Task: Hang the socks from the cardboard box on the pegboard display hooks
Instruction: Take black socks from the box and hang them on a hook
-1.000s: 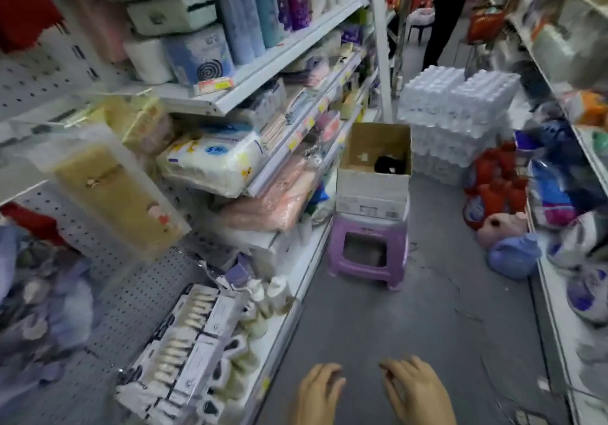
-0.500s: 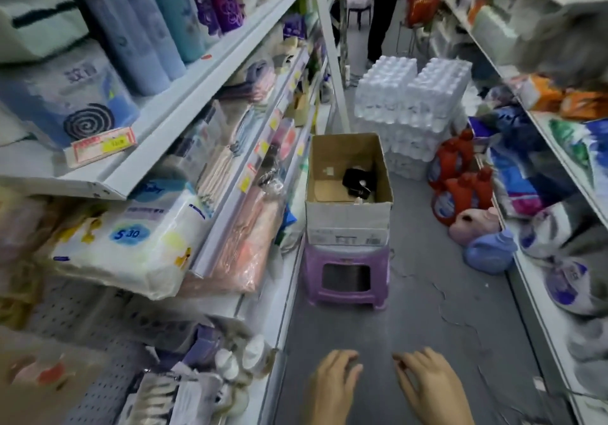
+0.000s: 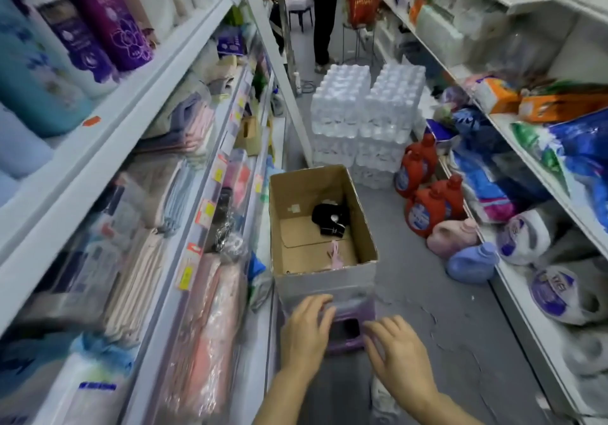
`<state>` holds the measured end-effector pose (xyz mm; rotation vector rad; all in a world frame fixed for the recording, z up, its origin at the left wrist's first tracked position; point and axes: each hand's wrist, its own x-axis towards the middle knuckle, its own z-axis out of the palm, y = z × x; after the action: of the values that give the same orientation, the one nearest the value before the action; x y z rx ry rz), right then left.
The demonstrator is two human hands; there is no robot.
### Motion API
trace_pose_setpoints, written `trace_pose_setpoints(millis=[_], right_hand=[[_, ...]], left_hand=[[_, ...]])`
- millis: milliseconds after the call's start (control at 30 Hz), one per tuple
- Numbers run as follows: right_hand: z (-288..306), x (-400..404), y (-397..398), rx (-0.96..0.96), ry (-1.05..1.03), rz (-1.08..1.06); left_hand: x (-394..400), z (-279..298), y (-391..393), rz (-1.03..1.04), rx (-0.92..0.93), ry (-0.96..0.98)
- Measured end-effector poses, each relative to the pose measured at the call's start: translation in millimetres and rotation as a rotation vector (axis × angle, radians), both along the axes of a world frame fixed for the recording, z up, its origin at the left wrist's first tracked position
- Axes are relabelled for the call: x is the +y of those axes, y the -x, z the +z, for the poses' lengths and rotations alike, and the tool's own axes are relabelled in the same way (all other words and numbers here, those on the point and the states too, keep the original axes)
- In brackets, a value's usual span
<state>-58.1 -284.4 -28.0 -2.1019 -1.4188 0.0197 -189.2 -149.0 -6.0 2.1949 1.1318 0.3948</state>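
Head | left hand (image 3: 304, 334) open, empty | right hand (image 3: 399, 352) open, empty | before cardboard box (image 3: 325, 288)

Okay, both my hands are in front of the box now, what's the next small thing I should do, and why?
Probably reach the right hand over the near wall of the cardboard box toward the black socks at its far side. Both it and the left hand hold nothing, and those socks lie loose on the box floor.

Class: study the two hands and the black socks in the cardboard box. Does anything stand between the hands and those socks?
Only the cardboard box's near wall. The left hand and right hand hover below it, empty; the black socks lie uncovered inside, reachable over the open top.
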Motion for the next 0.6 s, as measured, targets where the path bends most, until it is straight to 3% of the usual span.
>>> trace_pose_setpoints(millis=[133, 300, 600], right_hand=[[12, 61, -38, 0.028, 0.017, 0.065], [22, 135, -86, 0.015, 0.019, 0.123], [-29, 223, -113, 0.082, 0.429, 0.126]], left_hand=[[77, 10, -62, 0.004, -0.033, 0.006], [157, -9, -111, 0.048, 0.109, 0.006], [260, -83, -172, -0.027, 0.444, -0.024]])
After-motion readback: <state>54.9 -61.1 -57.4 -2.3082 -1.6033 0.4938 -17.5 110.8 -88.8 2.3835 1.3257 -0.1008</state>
